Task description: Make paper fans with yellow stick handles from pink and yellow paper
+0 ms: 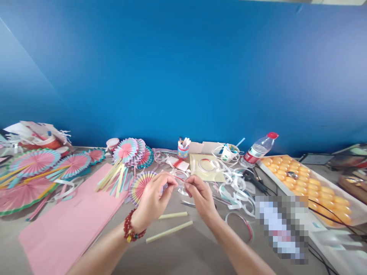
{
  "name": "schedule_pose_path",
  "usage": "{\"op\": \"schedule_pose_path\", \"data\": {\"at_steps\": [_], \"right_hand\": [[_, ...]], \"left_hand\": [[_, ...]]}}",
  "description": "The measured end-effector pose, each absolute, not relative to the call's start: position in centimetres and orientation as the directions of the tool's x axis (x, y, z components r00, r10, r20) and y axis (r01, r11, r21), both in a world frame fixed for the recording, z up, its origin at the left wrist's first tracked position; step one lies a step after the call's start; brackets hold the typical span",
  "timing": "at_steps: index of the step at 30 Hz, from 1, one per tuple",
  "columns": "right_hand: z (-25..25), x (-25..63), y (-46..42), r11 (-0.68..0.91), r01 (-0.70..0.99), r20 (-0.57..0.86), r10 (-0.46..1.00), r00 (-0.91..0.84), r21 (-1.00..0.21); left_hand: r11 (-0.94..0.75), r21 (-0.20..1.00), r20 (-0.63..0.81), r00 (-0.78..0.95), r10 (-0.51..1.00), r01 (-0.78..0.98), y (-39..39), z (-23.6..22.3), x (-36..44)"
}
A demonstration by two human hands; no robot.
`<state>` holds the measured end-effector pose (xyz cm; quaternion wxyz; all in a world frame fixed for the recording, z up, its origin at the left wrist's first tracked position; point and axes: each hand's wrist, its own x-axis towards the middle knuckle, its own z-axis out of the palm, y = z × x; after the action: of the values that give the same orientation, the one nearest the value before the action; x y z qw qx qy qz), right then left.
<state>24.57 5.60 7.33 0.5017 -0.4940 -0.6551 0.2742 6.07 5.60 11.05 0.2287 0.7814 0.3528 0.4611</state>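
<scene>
Over the middle of the table, my left hand (pixel 156 194) and my right hand (pixel 200 196) face each other with fingertips pinched. A thin red strand (pixel 179 178) stretches between them; whether it is string or wire I cannot tell. Behind my left hand lies a round pleated paper fan (pixel 142 185) in pink, yellow and purple, partly hidden by it. Two pale yellow paper strips (pixel 169 231) rest on the table below my hands. Scissors, partly hidden, seem to lie beside my right hand. A red beaded bracelet (pixel 132 225) circles my left wrist.
Pink paper sheets (pixel 63 229) and several pleated fans (pixel 36 162) cover the left side. Curled white strips (pixel 236 187), a black glue gun (pixel 255 181), a water bottle (pixel 259 149) and a tray of orange domes (pixel 312 187) occupy the right. A pen cup (pixel 183 151) stands behind.
</scene>
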Motion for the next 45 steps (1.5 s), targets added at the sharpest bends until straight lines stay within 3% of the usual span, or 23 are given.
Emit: {"op": "schedule_pose_path", "data": {"at_steps": [4, 7, 11, 15, 18, 21, 23, 26, 29, 34, 37, 39, 41, 45], "right_hand": [[6.9, 27.3, 6.9, 0.363, 0.5, 0.462, 0.883, 0.086, -0.786], [6.1, 29.2, 7.0, 0.401, 0.599, 0.484, 0.875, -0.026, -0.693], [3.5, 30.1, 5.6, 0.471, 0.685, 0.472, 0.857, -0.206, -0.555], [1.7, 30.7, 4.3, 0.472, 0.738, 0.464, 0.852, -0.243, -0.482], [2.9, 30.5, 3.3, 0.484, 0.689, 0.511, 0.838, -0.19, -0.539], [5.5, 29.2, 2.4, 0.491, 0.468, 0.519, 0.851, -0.078, -0.735], [7.0, 28.0, 2.2, 0.483, 0.337, 0.506, 0.862, -0.022, -0.808], [8.1, 26.9, 2.2, 0.477, 0.299, 0.502, 0.865, 0.007, -0.826], [8.4, 26.6, 2.1, 0.525, 0.359, 0.56, 0.828, -0.005, -0.772], [8.5, 27.1, 1.4, 0.62, 0.529, 0.722, 0.692, -0.02, -0.579], [7.9, 27.8, 1.1, 0.587, 0.552, 0.719, 0.695, 0.033, -0.592], [7.2, 28.5, 1.2, 0.545, 0.548, 0.682, 0.728, 0.065, -0.634], [6.4, 29.0, 1.4, 0.502, 0.524, 0.624, 0.778, 0.073, -0.688], [4.8, 29.5, 1.8, 0.429, 0.462, 0.508, 0.86, 0.055, -0.776]], "left_hand": [[-0.647, 0.681, 0.638, 0.154, 0.754, 0.344, 5.3, 12.3, 4.0], [-0.607, 0.745, 0.61, 0.087, 0.788, 0.276, 5.2, 13.2, 3.0], [-0.438, 0.884, 0.383, 0.285, 0.879, 0.163, 5.3, 12.9, 4.0], [-0.194, 0.981, 0.17, 0.393, 0.904, 0.024, 5.4, 11.4, 5.6], [-0.063, 0.995, 0.088, 0.417, 0.905, -0.074, 5.3, 10.7, 6.4], [0.01, 0.992, 0.044, 0.427, 0.903, -0.123, 5.1, 10.6, 7.0], [0.005, 0.992, 0.05, 0.422, 0.905, -0.128, 4.9, 10.6, 7.3], [-0.027, 0.992, 0.075, 0.42, 0.904, -0.119, 4.7, 10.7, 7.5], [-0.042, 0.991, 0.091, 0.423, 0.902, -0.125, 4.6, 10.5, 7.6], [-0.11, 0.979, 0.178, 0.446, 0.877, -0.174, 4.8, 8.7, 8.0], [-0.204, 0.979, 0.197, 0.411, 0.89, -0.028, 5.0, 6.6, 7.6], [-0.372, 0.894, 0.254, 0.404, 0.879, 0.248, 5.0, 5.0, 7.1], [-0.527, 0.696, 0.276, 0.496, 0.823, 0.487, 4.7, 3.5, 6.6], [-0.613, 0.407, 0.132, 0.621, 0.773, 0.677, 3.9, 1.8, 6.9]]}}
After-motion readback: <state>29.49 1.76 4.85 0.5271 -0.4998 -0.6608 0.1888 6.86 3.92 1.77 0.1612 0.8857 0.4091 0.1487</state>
